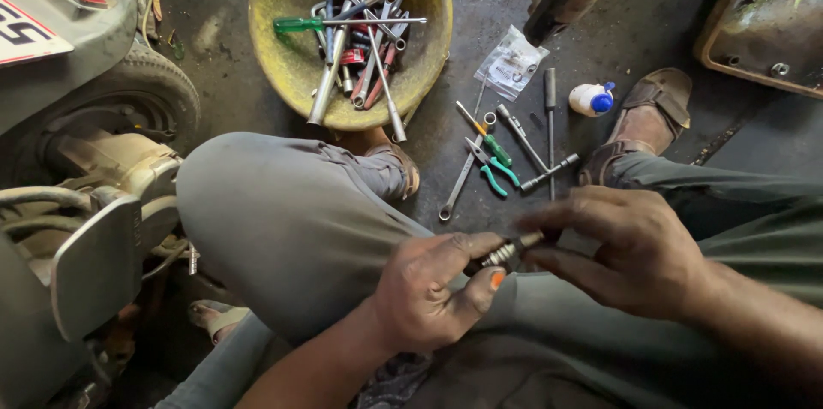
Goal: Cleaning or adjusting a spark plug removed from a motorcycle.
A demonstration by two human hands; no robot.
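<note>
— Oil-stained concrete floor (480,23), a workshop seen from above: what do the fingers hold?

— Both hands share a small metal part (509,250) with a ribbed, pale middle, held above the lap. The left hand (429,289) is clenched around its dark end, thumb pressing; the right hand (630,250) pinches the other tip.

— How would it handle?

— Likely light and rigid, possibly greasy, the pale section brittle; the metal ends look the safer grip.

— And around them?

— Grey trousers (291,220), then green-handled pliers (490,165) and a spanner (459,186) on the ground, a white bottle with a blue cap (591,99), a yellow basin (287,49) of wrenches, and a scooter's rear (77,117) at left.
</note>
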